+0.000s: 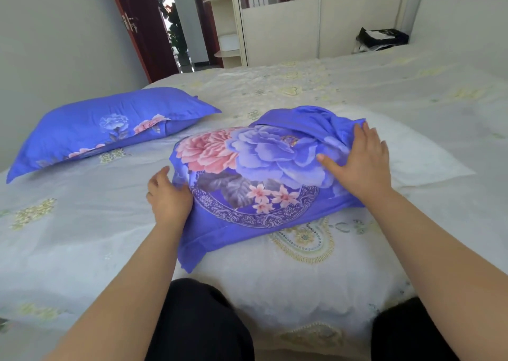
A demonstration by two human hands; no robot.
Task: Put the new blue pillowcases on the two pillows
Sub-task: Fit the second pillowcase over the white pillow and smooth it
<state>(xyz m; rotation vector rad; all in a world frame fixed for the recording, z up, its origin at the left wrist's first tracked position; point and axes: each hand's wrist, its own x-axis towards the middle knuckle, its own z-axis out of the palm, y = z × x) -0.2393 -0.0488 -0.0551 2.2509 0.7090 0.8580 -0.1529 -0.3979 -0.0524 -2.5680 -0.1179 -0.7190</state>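
Pillowcase [255,173]: half on pillow [412,151], mid-bed [82,237]
Left hand [169,198]: fingers curled on its left edge
Right hand [362,162]: fingers spread, pressing bunched end

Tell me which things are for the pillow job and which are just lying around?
For the job: covered pillow; half-covered pillow; blue pillowcase; left hand; right hand.
Just lying around: black bag; potted plant.

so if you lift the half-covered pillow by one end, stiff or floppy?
Probably floppy. The blue floral pillowcase is bunched and creased by the right hand, so the cloth drapes. The white pillow sticking out looks soft and flat, so it would likely sag. The smooth-looking fabric may slip where the left hand holds it.
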